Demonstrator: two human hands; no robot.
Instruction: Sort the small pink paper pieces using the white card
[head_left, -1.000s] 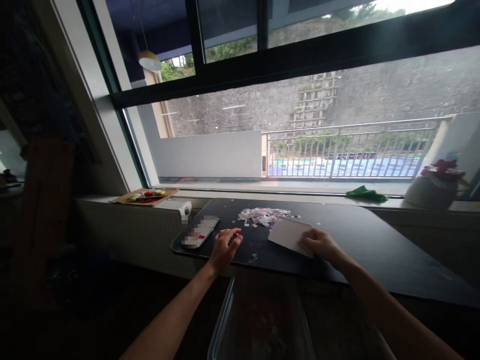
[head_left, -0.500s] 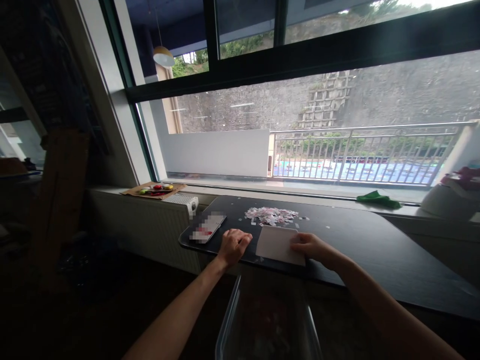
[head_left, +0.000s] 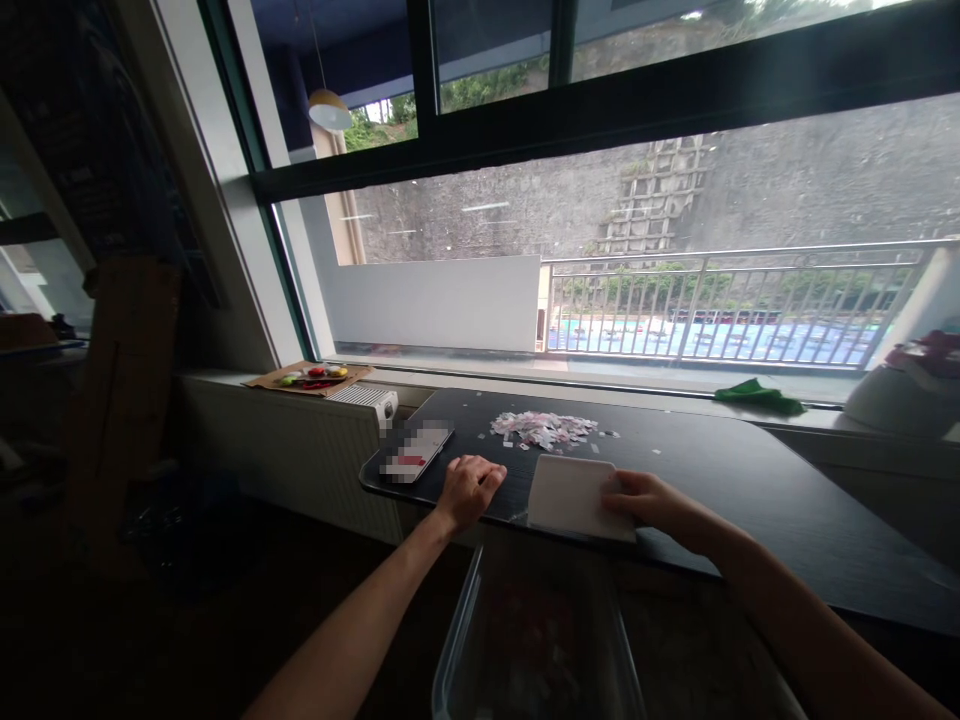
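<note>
My right hand (head_left: 643, 497) grips the right side of a stiff white card (head_left: 570, 495), thumb on top and the other fingers partly hidden. The card lies at the near edge of the black table (head_left: 720, 490). Loosely curled, my left hand (head_left: 471, 486) rests on the same edge, left of the card and apart from it; nothing shows in its fingers. Beyond both hands is a heap of small white and pinkish paper pieces (head_left: 546, 428), with a few strays around it. Below the table edge stands a clear plastic bin (head_left: 456, 640), its inside dark and blurred.
A flat, partly blurred-out object (head_left: 429, 452) lies at the table's left end. On the sill are a cardboard piece (head_left: 262, 382) with colourful items and a green cloth (head_left: 759, 396). A white radiator (head_left: 300, 455) stands left of the table, below the window.
My right hand has drawn the card to the right and slightly nearer to me. My left hand has stayed almost where it was.
</note>
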